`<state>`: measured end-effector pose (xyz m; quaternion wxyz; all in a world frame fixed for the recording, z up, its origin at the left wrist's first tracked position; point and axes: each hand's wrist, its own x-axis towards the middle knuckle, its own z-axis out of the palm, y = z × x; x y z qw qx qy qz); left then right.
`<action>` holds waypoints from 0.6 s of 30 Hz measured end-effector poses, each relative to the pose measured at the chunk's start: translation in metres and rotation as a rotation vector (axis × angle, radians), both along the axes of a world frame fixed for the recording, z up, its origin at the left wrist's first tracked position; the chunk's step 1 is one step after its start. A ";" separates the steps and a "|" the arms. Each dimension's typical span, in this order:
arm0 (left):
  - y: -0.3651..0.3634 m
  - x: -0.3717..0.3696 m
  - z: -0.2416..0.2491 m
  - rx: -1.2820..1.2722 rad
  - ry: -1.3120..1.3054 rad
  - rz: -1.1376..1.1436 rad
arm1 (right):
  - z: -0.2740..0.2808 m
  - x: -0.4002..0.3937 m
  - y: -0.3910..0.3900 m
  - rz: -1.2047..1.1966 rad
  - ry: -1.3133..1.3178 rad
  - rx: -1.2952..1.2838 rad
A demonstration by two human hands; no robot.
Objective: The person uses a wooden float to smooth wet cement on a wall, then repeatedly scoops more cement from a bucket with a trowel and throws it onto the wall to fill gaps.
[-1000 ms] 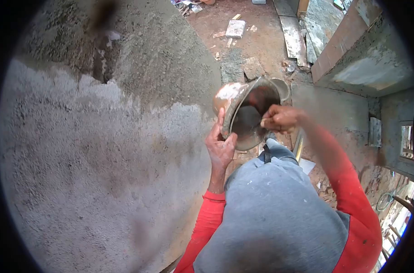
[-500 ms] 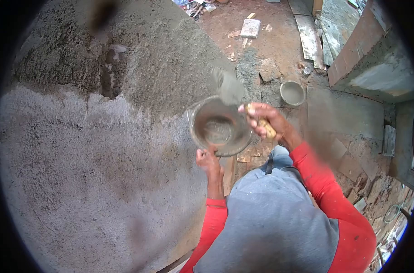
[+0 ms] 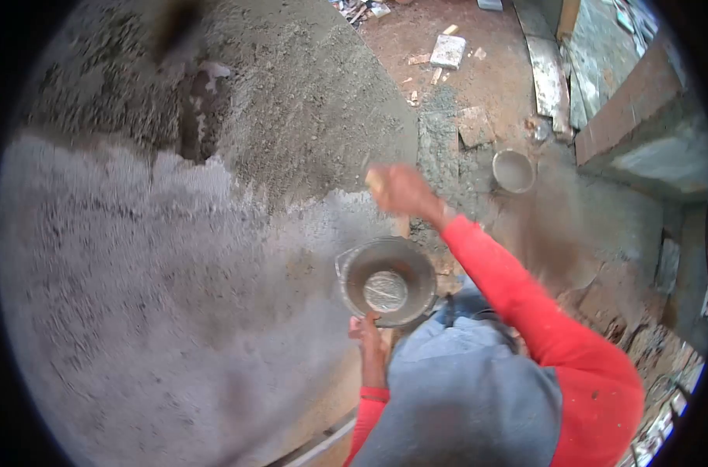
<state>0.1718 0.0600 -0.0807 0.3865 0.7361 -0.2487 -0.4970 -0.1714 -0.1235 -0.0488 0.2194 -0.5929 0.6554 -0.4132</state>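
While the left hand (image 3: 367, 333) grips the near rim of a metal mortar pan (image 3: 387, 281) at waist height, the blurred right hand (image 3: 397, 189) is closed on a wooden handle near the plastered wall (image 3: 175, 296). Wet mortar probably makes the stiff pan heavy; the rim seems the best hold.
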 end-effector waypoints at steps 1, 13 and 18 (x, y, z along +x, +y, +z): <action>-0.003 0.011 -0.019 0.014 -0.053 -0.004 | 0.032 0.024 0.031 0.143 -0.214 -0.114; 0.017 -0.059 -0.068 0.348 -0.105 -0.075 | -0.192 -0.060 0.305 -0.126 -0.099 0.900; 0.062 0.018 -0.375 0.141 -0.727 -1.244 | -0.322 -0.183 0.374 -0.616 -0.243 1.249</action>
